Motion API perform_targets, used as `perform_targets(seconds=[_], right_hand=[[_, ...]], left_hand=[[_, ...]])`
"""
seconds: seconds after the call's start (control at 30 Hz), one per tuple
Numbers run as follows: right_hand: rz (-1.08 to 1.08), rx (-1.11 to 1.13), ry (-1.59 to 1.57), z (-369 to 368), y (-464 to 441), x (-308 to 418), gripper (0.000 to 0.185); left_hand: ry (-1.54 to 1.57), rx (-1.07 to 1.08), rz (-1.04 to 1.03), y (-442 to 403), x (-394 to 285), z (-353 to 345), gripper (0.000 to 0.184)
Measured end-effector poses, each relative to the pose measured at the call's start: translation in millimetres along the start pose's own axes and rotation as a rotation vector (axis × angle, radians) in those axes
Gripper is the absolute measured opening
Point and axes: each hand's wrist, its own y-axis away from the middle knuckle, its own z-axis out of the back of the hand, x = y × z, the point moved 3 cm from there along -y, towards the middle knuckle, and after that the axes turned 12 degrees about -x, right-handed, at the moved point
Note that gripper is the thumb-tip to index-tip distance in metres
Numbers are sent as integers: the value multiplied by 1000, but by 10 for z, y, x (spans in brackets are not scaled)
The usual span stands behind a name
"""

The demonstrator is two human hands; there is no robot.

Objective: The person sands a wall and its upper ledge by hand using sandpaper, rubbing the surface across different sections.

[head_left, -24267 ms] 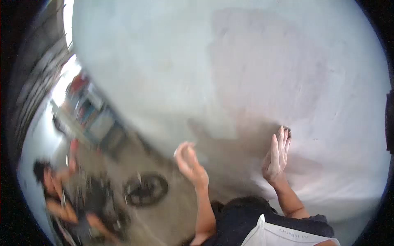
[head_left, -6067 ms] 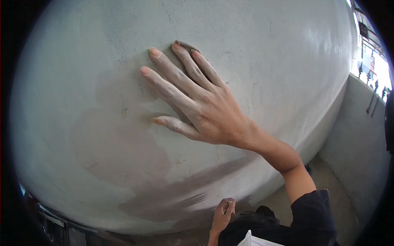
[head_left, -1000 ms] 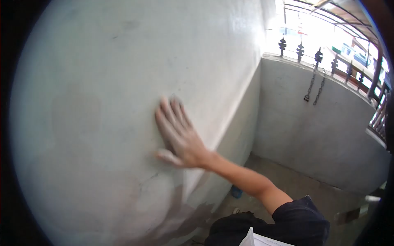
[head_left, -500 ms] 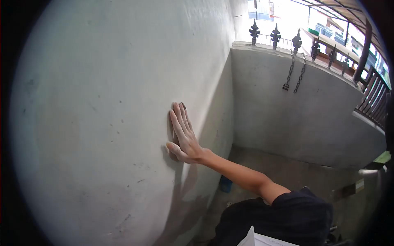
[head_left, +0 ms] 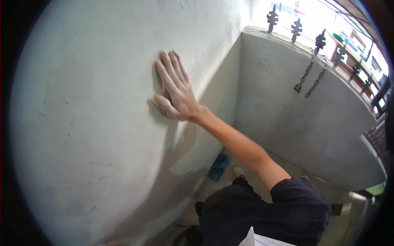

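My right hand (head_left: 174, 88) lies against the pale plastered wall (head_left: 90, 82), its back toward me. The fingers are stretched upward, the thumb is spread to the left, and whitish dust covers the skin. A small dark edge shows by the fingertips and dark brown between thumb and palm; whether this is a thin sheet under the hand or shadow, I cannot tell. At the bottom left edge, only a sliver of skin shows, apparently my left hand (head_left: 111, 244), with its fingers hidden.
A lower wall (head_left: 287, 110) meets the plastered wall at a corner, topped by metal spikes (head_left: 296, 29) with a hanging chain (head_left: 304, 76) and padlock (head_left: 297, 88). On the floor (head_left: 211, 190) are a blue object (head_left: 219, 167) and a shoe (head_left: 238, 171). White folded material (head_left: 262, 240) juts in below.
My right hand appears higher and slightly further left in view, still flat on the wall. The view has tilted, showing more floor, the shoe and the blue object.
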Motion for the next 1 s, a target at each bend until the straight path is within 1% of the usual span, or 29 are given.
perform_targets(seconds=[0.07, 0.1, 0.13, 0.17, 0.23, 0.27, 0.3, 0.37, 0.4, 0.43, 0.47, 0.5, 0.53, 0.57, 0.63, 0.67, 0.7, 0.77, 0.8, 0.87, 1.0], right_hand=[[47, -13, -8, 65, -246, -177, 75], [66, -36, -15, 141, -406, -316, 76], [-30, 57, -41, 200, -565, -384, 76], [-128, 156, -70, 223, -727, -460, 77], [140, -27, -29, 124, -901, -646, 80], [220, -111, -53, 115, -811, -635, 77], [189, -92, -73, 79, -644, -725, 77], [413, -47, 31, 22, -405, -831, 76], [363, -104, -63, -15, -319, -795, 74], [365, -107, -72, 35, -327, -789, 74], [337, -37, -46, 46, -419, -807, 74], [321, 17, -19, 52, -595, -786, 73], [188, 76, -28, 151, -829, -679, 72], [238, 26, -41, 148, -1055, -698, 72], [241, -21, -85, 97, -1339, -797, 72], [191, 22, -90, 193, -1325, -711, 76], [218, -17, -99, 240, -1243, -654, 76], [208, -32, -13, 229, -1028, -669, 76], [219, -57, -17, 271, -957, -682, 76], [261, 131, -13, 291, -838, -673, 74], [377, 75, -34, 287, -1584, -700, 70]], left_hand=[[127, -153, -35, 91, -226, -16, 54], [147, -116, -55, 182, -508, 38, 57], [165, -69, -80, 221, -767, 59, 60], [183, -35, -49, 281, -1008, 80, 61], [226, 48, -9, 442, -1481, 164, 63], [267, 77, 8, 548, -1699, 161, 65], [281, 124, 20, 713, -1808, 135, 66], [286, 168, 38, 876, -2105, 102, 67], [257, 227, 95, 905, -2355, 113, 67], [231, 279, 153, 890, -2553, 167, 66], [230, 254, 159, 820, -2716, 229, 66], [253, 280, 137, 726, -2886, 232, 69], [281, 292, 118, 625, -3055, 207, 72], [294, 221, 133, 535, -3160, 190, 72], [303, 240, 0, 431, -3327, 187, 72], [361, 217, 29, 412, -3439, 180, 74], [367, 170, 27, 393, -3558, 194, 74], [465, 140, -82, 382, -3758, 171, 76], [503, 125, -102, 439, -3762, 106, 79], [481, 110, -151, 317, -3869, 96, 79], [478, 46, -195, 89, -4089, 13, 78]])
